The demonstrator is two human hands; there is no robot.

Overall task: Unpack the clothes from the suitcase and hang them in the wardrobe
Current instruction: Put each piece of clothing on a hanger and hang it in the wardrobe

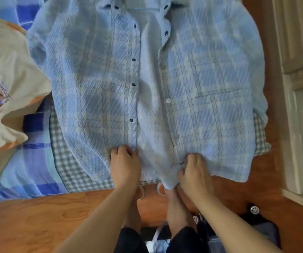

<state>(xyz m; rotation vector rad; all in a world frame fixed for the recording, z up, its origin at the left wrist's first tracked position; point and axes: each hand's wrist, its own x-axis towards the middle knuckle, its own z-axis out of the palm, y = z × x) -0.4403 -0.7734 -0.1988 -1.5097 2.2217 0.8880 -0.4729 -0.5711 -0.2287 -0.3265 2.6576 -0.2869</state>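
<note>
- as it lies spread open and face up, the blue plaid shirt [192, 84] is the thing to judge everything else by; it covers most of the bed end, its collar at the far side and its hem nearest the person.
- left of the shirt, a cream t-shirt [4, 84] with a printed picture lies rumpled on the blue striped bedsheet [35, 167], just touching the shirt's sleeve edge.
- under the shirt's hem, a green gingham cloth [68, 161] peeks out, and it shows again at the shirt's right edge.
- at the shirt's left front panel, the left hand [125, 165] has its fingers curled onto the hem corner beside the row of dark buttons, seemingly gripping the cloth.
- at the shirt's right front panel, the right hand [194, 172] pinches the hem by the buttonhole strip, fingers bent round the fabric.
- the weave looks puckered and soft, so i'd say it is light, limp and not slippery; it will sag wherever it is not held.
- for hanging, the shoulders or collar at the far end seem the better hold than the hem.
- right of the shirt, a pale wardrobe [300, 52] stands near, across a strip of wooden floor [28, 225].
- below the shirt, near the person's feet, something dark with wheels shows, perhaps the suitcase; i cannot tell.
</note>
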